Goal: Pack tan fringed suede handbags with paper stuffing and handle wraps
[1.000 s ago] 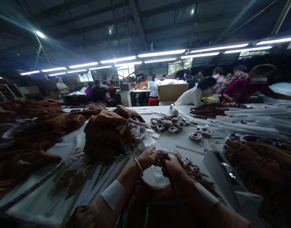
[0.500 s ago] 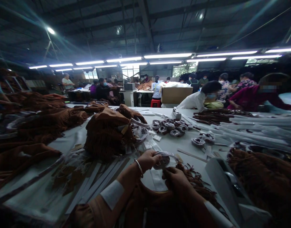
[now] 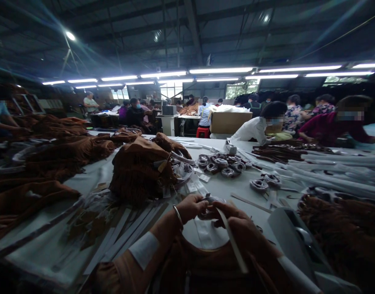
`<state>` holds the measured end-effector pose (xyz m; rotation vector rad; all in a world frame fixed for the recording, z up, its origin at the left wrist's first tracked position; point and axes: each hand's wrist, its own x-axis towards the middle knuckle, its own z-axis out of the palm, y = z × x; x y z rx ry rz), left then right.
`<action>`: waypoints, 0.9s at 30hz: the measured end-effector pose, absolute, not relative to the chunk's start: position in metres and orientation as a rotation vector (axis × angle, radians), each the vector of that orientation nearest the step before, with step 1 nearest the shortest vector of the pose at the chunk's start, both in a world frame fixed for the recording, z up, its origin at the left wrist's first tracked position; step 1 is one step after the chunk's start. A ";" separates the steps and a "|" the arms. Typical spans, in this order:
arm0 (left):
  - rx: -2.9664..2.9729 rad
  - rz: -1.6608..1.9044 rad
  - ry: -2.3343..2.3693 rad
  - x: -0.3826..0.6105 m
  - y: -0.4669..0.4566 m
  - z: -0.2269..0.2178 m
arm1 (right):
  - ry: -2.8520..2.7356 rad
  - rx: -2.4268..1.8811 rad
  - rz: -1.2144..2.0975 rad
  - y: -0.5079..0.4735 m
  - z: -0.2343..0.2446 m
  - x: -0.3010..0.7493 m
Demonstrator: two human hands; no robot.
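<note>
Two bare hands meet at 6 o'clock on the grey worktable [image 3: 233, 185]. Left hand [image 3: 191, 207], thin metal bangle at the wrist, fingers curled shut around a small coiled strap wrapped in clear film [image 3: 207, 203]. Right hand [image 3: 236, 222], just at 3 o'clock of the left, fingers closed on the same bundle and on a pale flat strip [image 3: 233, 243] that runs back toward 5 o'clock over the wrist.

Brown fringed suede bag [image 3: 199, 265], under both forearms, at 6 o'clock.
Heap of brown fringed suede bags [image 3: 138, 169], at 11 o'clock of the hands.
Cluster of film-wrapped coiled straps [image 3: 220, 163], at 12 o'clock, well apart.
White tape dispenser [image 3: 294, 237], at 3 o'clock.

Handling judgement: keep the coil pinched tight with the left thumb so it does not spring loose; draw the strip flat and snug, free of the fringe beneath.
</note>
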<state>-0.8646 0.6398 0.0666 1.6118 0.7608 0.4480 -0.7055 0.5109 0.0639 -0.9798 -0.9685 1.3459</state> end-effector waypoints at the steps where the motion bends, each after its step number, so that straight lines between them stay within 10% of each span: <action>1: 1.605 0.454 0.744 -0.865 0.640 0.066 | -1.033 -1.016 1.307 0.514 0.067 -0.703; 8: 1.715 0.475 0.562 -0.868 0.638 0.060 | -1.630 -1.461 0.466 0.550 0.085 -0.691; 27: 1.951 0.339 0.384 -0.861 0.633 0.059 | -1.523 -1.479 0.963 0.560 0.081 -0.692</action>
